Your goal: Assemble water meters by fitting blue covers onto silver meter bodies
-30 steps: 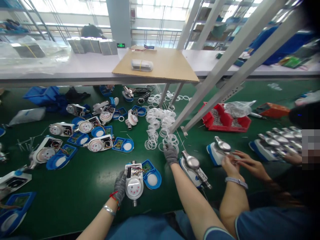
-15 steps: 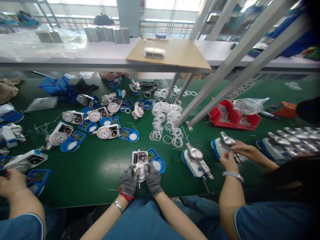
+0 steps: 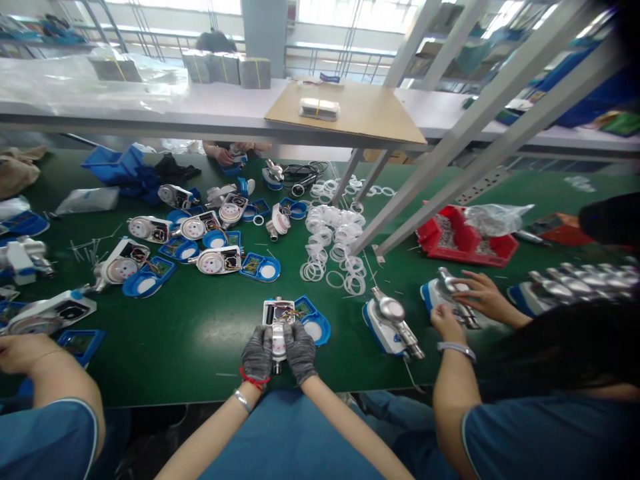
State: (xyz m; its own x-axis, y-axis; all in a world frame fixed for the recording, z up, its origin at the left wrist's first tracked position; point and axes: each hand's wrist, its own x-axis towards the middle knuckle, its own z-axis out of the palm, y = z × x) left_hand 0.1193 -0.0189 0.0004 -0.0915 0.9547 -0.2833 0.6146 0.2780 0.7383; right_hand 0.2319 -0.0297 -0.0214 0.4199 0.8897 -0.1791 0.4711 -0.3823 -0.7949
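Observation:
A white meter housing lies on the green table in front of me, its upper compartment uncovered with wires and a dark cylinder inside. Its blue cover, holding a circuit board and a white disc, rests attached by wires at the right. My left hand, in a grey glove, grips the housing's left side. From the right side my right hand, gloved alike, presses against it, thumbs near the round lower part. A metal pipe end sticks out below. The undersides of my fingers are hidden.
Several opened meters lie to the left. Clear plastic rings are piled ahead, near slanted metal posts. A closed meter and a red parts bin stand right. Co-workers' hands work on both sides.
My hands stay on the housing; the right one has shifted slightly left, nearer the left one. The left co-worker's arm has moved further in, and the right co-worker's fingers have spread.

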